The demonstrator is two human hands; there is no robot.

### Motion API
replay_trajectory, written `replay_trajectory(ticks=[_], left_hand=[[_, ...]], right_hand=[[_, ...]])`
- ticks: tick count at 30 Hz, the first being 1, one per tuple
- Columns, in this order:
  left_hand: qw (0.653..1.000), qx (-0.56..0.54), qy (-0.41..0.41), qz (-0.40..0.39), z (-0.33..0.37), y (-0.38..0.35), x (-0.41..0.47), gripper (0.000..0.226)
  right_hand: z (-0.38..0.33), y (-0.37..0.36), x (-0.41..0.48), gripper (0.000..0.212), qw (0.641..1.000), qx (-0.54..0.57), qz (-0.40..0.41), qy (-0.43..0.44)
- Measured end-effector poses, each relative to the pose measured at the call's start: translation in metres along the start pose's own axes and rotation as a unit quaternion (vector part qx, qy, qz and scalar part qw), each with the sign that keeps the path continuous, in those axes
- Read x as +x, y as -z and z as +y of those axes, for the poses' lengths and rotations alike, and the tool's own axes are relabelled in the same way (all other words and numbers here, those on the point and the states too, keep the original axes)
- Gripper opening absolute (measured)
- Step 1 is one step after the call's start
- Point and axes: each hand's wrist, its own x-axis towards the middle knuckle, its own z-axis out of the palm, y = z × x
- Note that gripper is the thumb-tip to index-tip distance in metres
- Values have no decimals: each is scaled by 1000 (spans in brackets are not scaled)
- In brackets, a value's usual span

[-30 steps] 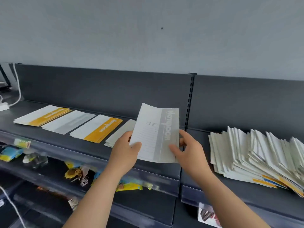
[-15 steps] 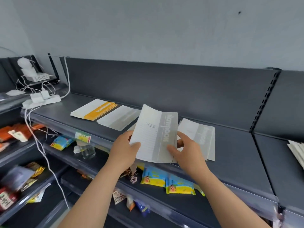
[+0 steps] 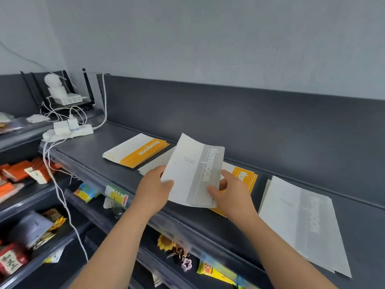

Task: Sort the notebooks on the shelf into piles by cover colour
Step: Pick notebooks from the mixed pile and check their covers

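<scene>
A grey-striped white notebook [image 3: 192, 170] is held tilted above the dark shelf [image 3: 87, 155]. My left hand [image 3: 153, 189] grips its lower left corner and my right hand [image 3: 231, 192] pinches its lower right edge. Behind it to the left lies an orange-striped pile [image 3: 135, 151]. A grey pile [image 3: 155, 163] is mostly hidden under the held notebook. A second orange pile [image 3: 244, 180] shows behind my right hand. Another grey pile [image 3: 300, 222] lies at the right.
A white power strip [image 3: 68, 131] with plugs and cables sits at the shelf's left end, with a router [image 3: 66, 99] behind it. Lower shelves hold snack packets [image 3: 85, 191], orange boxes [image 3: 18, 172] and a sunflower keychain [image 3: 166, 243]. A white cable hangs down at left.
My view has swung left along the shelf, away from the big unsorted stack at the right. Both hands keep hold of the grey notebook, now over the left grey pile.
</scene>
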Motion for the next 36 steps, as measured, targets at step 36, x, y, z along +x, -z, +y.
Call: replay_trajectory(ticks=[36], left_hand=[[951,140,-256,-105,-64,31,128,42]], right_hand=[[-48,-79,51,44,947,-287,104,-103]])
